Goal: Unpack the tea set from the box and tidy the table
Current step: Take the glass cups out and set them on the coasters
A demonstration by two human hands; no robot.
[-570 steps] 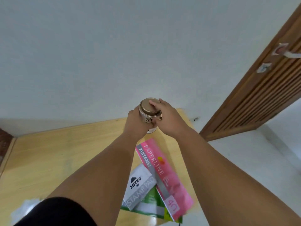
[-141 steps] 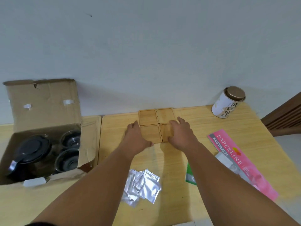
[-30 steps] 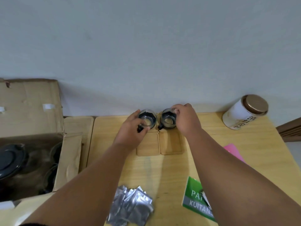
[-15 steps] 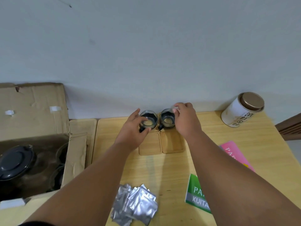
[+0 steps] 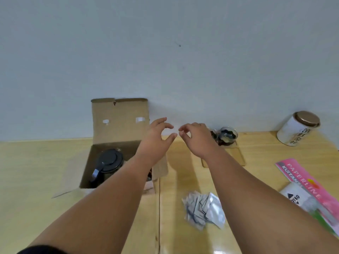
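Note:
The open cardboard box (image 5: 119, 121) stands at the back left of the wooden table, and a dark glass teapot (image 5: 108, 163) with a black lid sits inside it. My left hand (image 5: 156, 138) hovers over the box's right edge, fingers apart and empty. My right hand (image 5: 196, 138) floats just to its right, also open and empty. Behind the right hand, two small glass cups (image 5: 226, 136) stand on the wooden coasters (image 5: 238, 158) near the wall; the left cup is partly hidden by my hand.
A white tea tin (image 5: 298, 128) with a bronze lid leans at the back right. Several silver sachets (image 5: 203, 208) lie in a pile near the front. A pink receipt book (image 5: 310, 182) and a white stamp pad box (image 5: 297, 197) lie at the right edge.
Both hands have let go of the two cups, which stay on the coasters, and have moved left toward the box. The view has turned left, bringing the box to the middle.

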